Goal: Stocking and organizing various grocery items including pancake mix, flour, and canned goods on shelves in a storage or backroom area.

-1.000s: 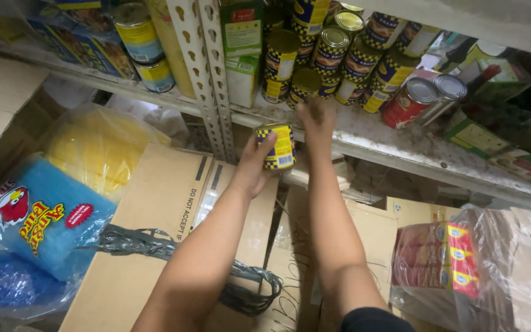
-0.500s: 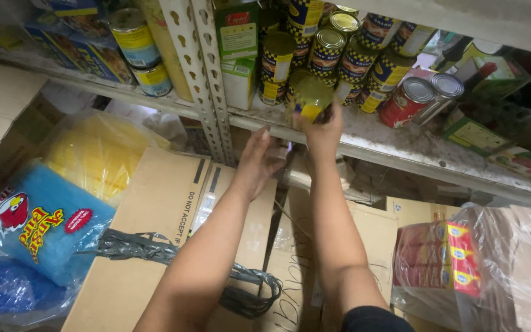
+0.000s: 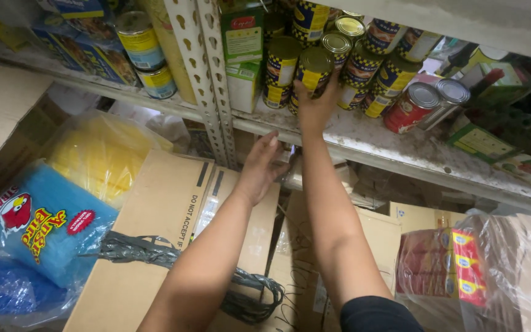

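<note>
A long metal shelf (image 3: 401, 144) runs across the view, its perforated upright post (image 3: 207, 80) near the middle, with cardboard boxes (image 3: 167, 233) stacked below and a bag of blue sponges (image 3: 44, 224) off to the left beside a yellow bag (image 3: 102, 154). On the shelf, yellow-and-blue cans (image 3: 354, 52) stand packed in stacked rows, with two red cans (image 3: 422, 104) lying tipped to their right. A second ago the can (image 3: 311, 71) was down below the shelf edge in the left hand; now it stands up among the others, so it looks placed or nearly so. The right hand (image 3: 318, 101) is clamped on that can from below, fingers wrapped around its lower side. The left hand (image 3: 262, 163) has let go and hangs empty under the shelf edge, fingers loosely spread
</note>
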